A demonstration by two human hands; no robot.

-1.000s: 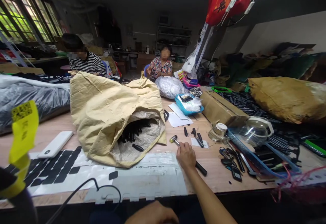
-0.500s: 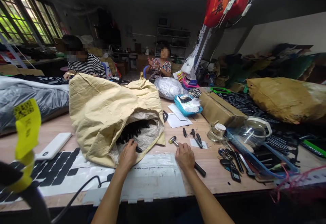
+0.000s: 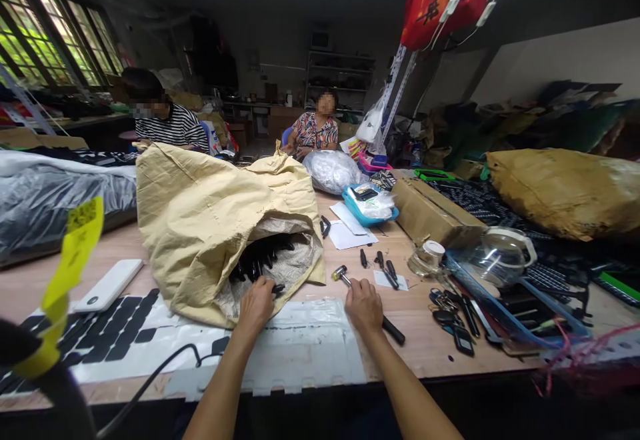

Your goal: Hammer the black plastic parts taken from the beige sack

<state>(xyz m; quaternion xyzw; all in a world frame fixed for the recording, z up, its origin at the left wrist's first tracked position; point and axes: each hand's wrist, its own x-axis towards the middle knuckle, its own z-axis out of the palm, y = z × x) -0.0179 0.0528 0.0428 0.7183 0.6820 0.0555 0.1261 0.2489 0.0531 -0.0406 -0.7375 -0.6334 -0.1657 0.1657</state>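
Observation:
My left hand [image 3: 256,305] is at the mouth of a big tan sack [image 3: 210,220] lying open on the wooden table [image 3: 415,323]. Its fingers are closed on a small black part [image 3: 276,288] from the heap of black parts [image 3: 260,260] inside the sack. My right hand [image 3: 364,307] rests on the table, wrapped round the black handle of a small hammer [image 3: 345,276], whose metal head points away from me. A white mat [image 3: 300,347] lies under both hands.
A white power bank [image 3: 109,285] and black squares [image 3: 113,323] lie left. Small tools [image 3: 386,268], a jar [image 3: 425,257], a cardboard box [image 3: 434,213], a blue tray [image 3: 370,205] and keys [image 3: 450,313] crowd the right. Two people sit at the far side.
My left arm came up from below the table edge to the sack's mouth and closed on a black part. My right hand stayed on the hammer.

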